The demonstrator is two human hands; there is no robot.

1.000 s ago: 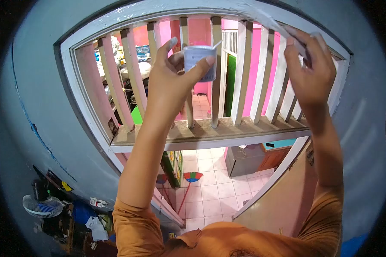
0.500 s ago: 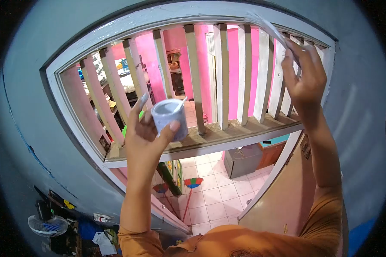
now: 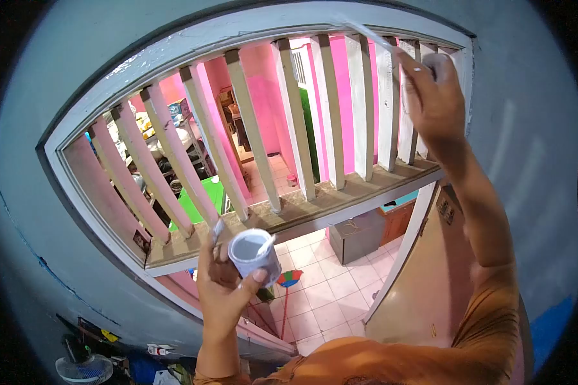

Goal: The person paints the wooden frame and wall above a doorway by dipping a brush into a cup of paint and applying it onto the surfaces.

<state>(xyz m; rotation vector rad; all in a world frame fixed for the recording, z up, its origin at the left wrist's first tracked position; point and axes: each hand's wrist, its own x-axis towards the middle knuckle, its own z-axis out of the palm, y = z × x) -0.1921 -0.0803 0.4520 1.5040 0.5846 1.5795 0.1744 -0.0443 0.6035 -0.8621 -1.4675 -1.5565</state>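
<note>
My left hand (image 3: 223, 289) grips a small paint can (image 3: 263, 264), tilted a little towards me, below the sill of the slatted opening. Grey-white paint coats its inside, and a whitish stick (image 3: 267, 244) leans on the rim. The raised index finger has a pale grey tip. Up at the right, my right hand (image 3: 432, 96) is closed on a thin paintbrush (image 3: 369, 33), blurred by motion. Its far end lies against or close to the top beam (image 3: 282, 25) of the frame; contact cannot be made out. Upright slats (image 3: 359, 109) stand right behind this hand, some white, others brownish.
A wooden sill (image 3: 289, 212) runs under the slats. Below is a doorway with a tiled floor (image 3: 321, 276), a broom (image 3: 289, 278), a grey cabinet (image 3: 358, 237) and a door leaf (image 3: 424, 276). A fan (image 3: 83, 369) stands at lower left.
My left hand and the can have dropped from in front of the slats to below the sill. My right hand and the brush have shifted left along the top beam. The view has shifted slightly.
</note>
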